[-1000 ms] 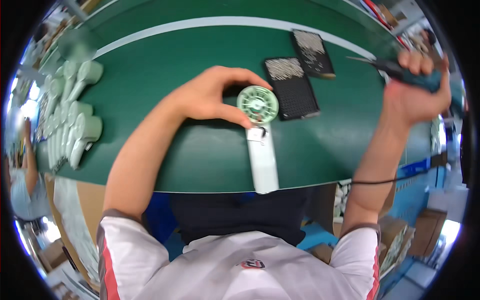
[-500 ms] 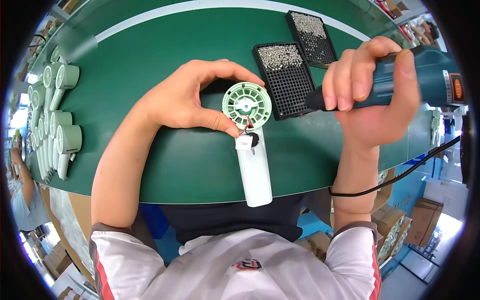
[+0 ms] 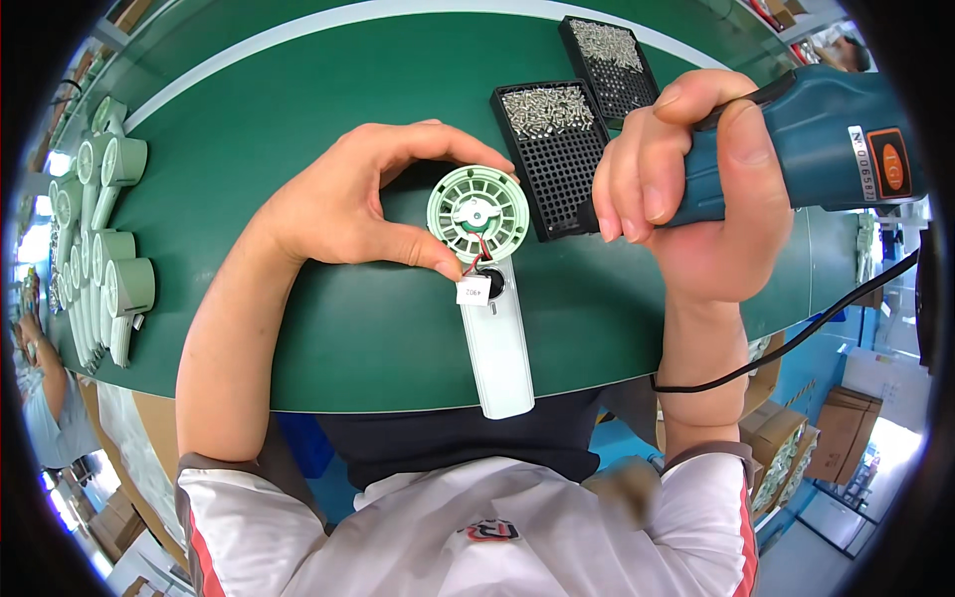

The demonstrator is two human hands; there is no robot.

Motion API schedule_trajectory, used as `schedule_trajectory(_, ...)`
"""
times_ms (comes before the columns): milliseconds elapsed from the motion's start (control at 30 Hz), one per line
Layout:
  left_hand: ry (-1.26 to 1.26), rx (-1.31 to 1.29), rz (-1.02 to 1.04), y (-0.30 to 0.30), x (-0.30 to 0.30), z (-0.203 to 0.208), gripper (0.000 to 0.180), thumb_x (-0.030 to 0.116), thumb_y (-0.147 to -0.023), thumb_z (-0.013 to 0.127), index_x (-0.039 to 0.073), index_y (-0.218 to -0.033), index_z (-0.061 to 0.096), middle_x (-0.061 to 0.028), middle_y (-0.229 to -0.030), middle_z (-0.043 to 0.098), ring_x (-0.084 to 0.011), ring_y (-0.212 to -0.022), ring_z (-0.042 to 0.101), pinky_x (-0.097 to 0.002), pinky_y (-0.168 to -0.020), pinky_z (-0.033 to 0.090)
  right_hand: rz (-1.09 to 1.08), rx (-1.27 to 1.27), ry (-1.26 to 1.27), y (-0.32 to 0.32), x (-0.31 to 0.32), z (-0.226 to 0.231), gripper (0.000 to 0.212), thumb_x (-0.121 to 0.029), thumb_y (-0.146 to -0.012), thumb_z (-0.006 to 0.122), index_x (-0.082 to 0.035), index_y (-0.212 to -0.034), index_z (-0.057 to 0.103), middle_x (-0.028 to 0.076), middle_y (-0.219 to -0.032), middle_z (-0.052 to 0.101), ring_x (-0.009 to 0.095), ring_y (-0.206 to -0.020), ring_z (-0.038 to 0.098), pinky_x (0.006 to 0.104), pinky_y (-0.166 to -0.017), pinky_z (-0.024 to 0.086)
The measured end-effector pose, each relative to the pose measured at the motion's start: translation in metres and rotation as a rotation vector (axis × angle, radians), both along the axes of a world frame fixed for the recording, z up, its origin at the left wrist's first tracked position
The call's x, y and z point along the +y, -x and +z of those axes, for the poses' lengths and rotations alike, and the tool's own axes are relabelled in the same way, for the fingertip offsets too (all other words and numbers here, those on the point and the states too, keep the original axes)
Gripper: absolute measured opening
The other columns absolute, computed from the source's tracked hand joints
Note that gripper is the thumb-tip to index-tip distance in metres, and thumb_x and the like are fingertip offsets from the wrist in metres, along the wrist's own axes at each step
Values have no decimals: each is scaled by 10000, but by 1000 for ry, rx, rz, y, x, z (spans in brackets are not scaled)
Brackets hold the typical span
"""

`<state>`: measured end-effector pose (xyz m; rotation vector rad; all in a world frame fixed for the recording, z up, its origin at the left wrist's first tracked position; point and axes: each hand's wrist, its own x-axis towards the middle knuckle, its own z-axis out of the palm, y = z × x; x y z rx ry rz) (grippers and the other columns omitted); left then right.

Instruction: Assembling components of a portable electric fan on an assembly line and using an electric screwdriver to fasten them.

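My left hand (image 3: 343,204) curls round the round head of a pale green handheld fan (image 3: 500,348), thumb on the near side and fingers at the far side. The fan lies with its pale handle toward me, its slotted head facing up. Red and dark wires and a small white tag (image 3: 474,291) sit where head and handle meet. To the right, my right hand (image 3: 696,189) grips a teal electric screwdriver (image 3: 821,139), held above the table and pointing left. Its dark tip end is mostly hidden behind my fingers, over the edge of the nearer screw tray (image 3: 562,179).
Behind that tray stands a second black tray (image 3: 625,90) of small silvery screws. Several more pale green fans (image 3: 129,287) are gathered at the left of the green table (image 3: 388,343). A black cord (image 3: 786,348) crosses at the right. Another person's arm (image 3: 42,353) shows at the far left.
My right hand has brought the screwdriver leftward, closer to the fan. My left hand keeps its hold on the fan. The whole view has shifted slightly.
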<state>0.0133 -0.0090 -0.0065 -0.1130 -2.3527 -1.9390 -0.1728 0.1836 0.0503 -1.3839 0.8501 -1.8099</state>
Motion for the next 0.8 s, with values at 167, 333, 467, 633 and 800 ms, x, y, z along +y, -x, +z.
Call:
schedule_trajectory(167, 20, 88, 17, 1, 1, -3, 729, 132, -652, 978, 21, -1301, 667, -69, -1194, 716, -175, -1120, 664, -337, -1022, 507, -21, 132, -54, 0, 0, -1, 345, -273, -1096, 359, -2, -1175, 558, 42, -673, 526, 156, -500, 483, 340, -451, 477)
schedule_trajectory(333, 37, 100, 9, 1, 0, -3, 740, 136, -652, 978, 22, -1312, 663, -73, -1197, 717, -175, -1119, 665, -335, -1024, 505, -119, 169, -10, -2, -3, -8, 275, -249, -1083, 424, -2, -1092, 545, 54, -659, 527, 159, -496, 485, 340, -442, 473)
schedule_trajectory(467, 22, 84, 12, 0, -1, -2, 728, 140, -664, 973, 21, -1313, 664, -75, -1192, 720, -178, -1119, 666, -338, -1029, 501, -113, 175, -80, -11, -3, -3, 238, -236, -1075, 470, -6, -1034, 516, 65, -642, 520, 165, -490, 482, 337, -441, 470)
schedule_trajectory(633, 33, 90, 2, 1, -2, -4, 719, 160, -679, 967, 17, -1315, 664, -84, -1204, 725, -186, -1126, 669, -342, -1035, 500, -123, 225, -32, -7, -4, -5, 276, -257, -1082, 456, 11, -1090, 523, 64, -623, 510, 165, -475, 471, 338, -435, 465)
schedule_trajectory(800, 19, 93, -11, 2, -2, -3, 735, 156, -674, 968, 19, -1328, 659, -87, -1225, 727, -189, -1140, 673, -344, -1051, 495, -135, 164, -4, -1, -5, -8, 313, -262, -1081, 449, 28, -1138, 552, 60, -622, 509, 161, -469, 471, 338, -422, 466)
